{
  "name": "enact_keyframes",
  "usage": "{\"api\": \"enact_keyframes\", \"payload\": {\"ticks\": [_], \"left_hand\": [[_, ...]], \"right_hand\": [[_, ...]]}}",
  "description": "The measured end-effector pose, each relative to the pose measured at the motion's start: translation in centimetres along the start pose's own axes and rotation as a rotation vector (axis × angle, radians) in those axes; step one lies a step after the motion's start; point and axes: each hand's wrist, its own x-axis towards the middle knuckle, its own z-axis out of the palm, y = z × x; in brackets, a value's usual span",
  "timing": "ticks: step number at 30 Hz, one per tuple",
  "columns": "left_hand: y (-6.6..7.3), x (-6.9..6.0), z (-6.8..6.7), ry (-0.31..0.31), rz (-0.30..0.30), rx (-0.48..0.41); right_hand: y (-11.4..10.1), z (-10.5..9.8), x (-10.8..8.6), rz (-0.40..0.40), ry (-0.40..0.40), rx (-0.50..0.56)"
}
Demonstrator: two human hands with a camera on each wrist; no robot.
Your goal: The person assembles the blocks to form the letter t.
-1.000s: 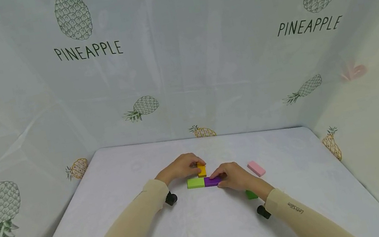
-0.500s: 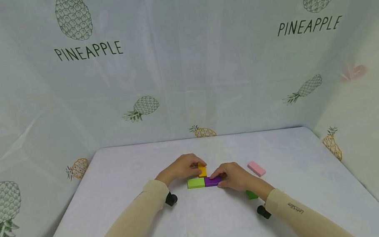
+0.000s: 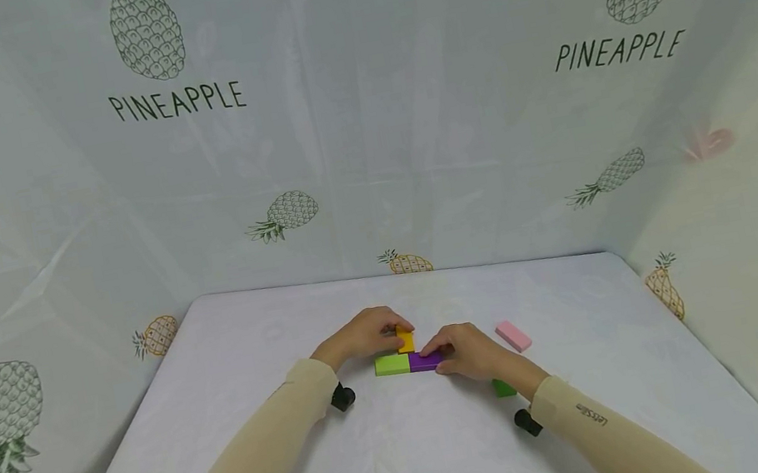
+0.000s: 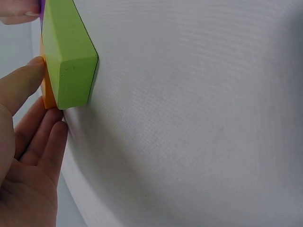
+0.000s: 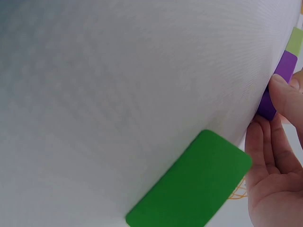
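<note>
Behind a row of blocks, my left hand pinches an orange block between thumb and fingers. The row is a light green block and a purple block, lying end to end. My right hand grips the purple block at its right end, thumb on the near side, as the right wrist view shows. In the left wrist view the light green block partly hides the orange block. Whether the orange block touches the row cannot be told.
A dark green block lies on the white table beneath my right wrist, partly covered in the head view. To the right of my right hand a pink block lies at an angle. A pineapple-print curtain stands behind the table.
</note>
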Motion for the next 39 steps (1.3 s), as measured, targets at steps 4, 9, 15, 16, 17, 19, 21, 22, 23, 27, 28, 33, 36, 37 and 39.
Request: {"api": "enact_keyframes", "payload": {"ticks": [4,9,15,16,17,19,21,22,23,27,28,33,36,37,39], "left_hand": [[-0.23,0.11,0.12,-0.001,0.011,-0.005],[-0.31,0.15,0.18,-0.006,0.015,-0.013],[-0.35,0.05,0.17,-0.001,0.019,-0.011],[-0.35,0.05,0.19,0.000,0.020,-0.008],[-0.36,0.04,0.19,-0.002,0.018,-0.009],[-0.29,0.01,0.17,-0.004,0.016,-0.014],[-0.19,-0.03,0.11,-0.008,0.011,-0.019],[-0.12,-0.06,0.08,-0.010,0.007,-0.023],[-0.06,-0.08,0.05,-0.012,0.004,-0.026],[0.12,-0.14,0.01,-0.014,-0.005,-0.029],[0.15,-0.14,0.00,-0.014,-0.006,-0.029],[0.23,-0.13,-0.04,-0.018,-0.007,-0.027],[0.23,-0.11,-0.06,-0.022,-0.010,-0.026],[0.22,-0.11,-0.06,-0.023,-0.011,-0.026],[0.22,-0.10,-0.06,-0.024,-0.012,-0.025]], "right_hand": [[0.07,-0.01,0.02,-0.010,0.005,-0.001],[0.09,-0.01,0.00,-0.008,0.006,-0.006],[0.13,-0.03,-0.03,-0.006,-0.002,-0.006],[0.13,-0.04,-0.03,-0.005,-0.004,-0.004],[0.13,-0.03,-0.04,-0.005,-0.005,-0.001],[0.12,-0.02,-0.03,0.000,-0.007,0.001],[0.11,0.02,-0.02,0.001,-0.005,0.001],[0.09,0.02,-0.01,0.001,-0.002,0.001],[0.09,0.03,-0.01,0.000,0.000,0.002],[0.05,-0.02,0.00,-0.002,0.005,0.009],[0.05,-0.02,0.00,-0.002,0.005,0.011],[0.05,-0.01,0.02,-0.003,0.007,0.014],[0.09,0.01,0.00,-0.002,0.007,0.016],[0.10,0.01,0.00,-0.003,0.008,0.016],[0.13,0.02,-0.01,-0.006,0.008,0.017]]}}
